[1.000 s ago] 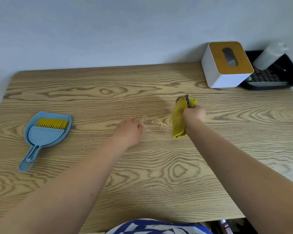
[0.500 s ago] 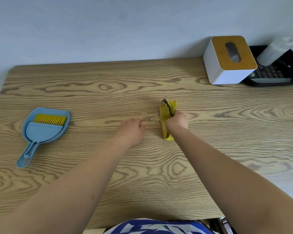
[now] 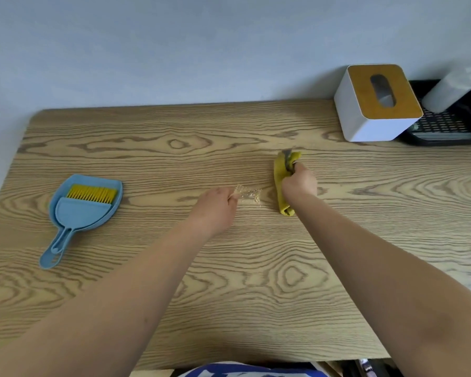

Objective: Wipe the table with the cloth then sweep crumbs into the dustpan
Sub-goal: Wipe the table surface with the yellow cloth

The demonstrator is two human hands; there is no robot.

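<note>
Item, right hand: mine, fingers curled round a bunched yellow cloth, which stands on edge against the table; one end sticks out beyond my knuckles toward the wall, the other trails back toward me under the wrist. Item, left hand: knuckles up, fingers loosely curled, holding nothing that I can see, fingertips just beside the crumbs; whether they touch the wood I cannot tell. Item, crumbs: a small pale scatter lying between my two hands, nearer the left one, with the cloth a short way off to their right. Item, dustpan: blue, well out to the left of my left hand, a brush with yellow bristles nested in it, both handles pointing back toward me. Item, tissue box and black tray: far beyond my right hand, against the wall. Handling note, as I judge it: the wiping step is in hand. To do it well I should keep the long edge of the cloth flat on the wood and draw it leftward in one slow, even pass, so the scatter gathers ahead of it instead of slipping under or round the ends. The left hand can serve as a stop on the far side of the heap. The risk is a quick flick spreading the crumbs. The sweep into the dustpan is not yet begun.
</note>
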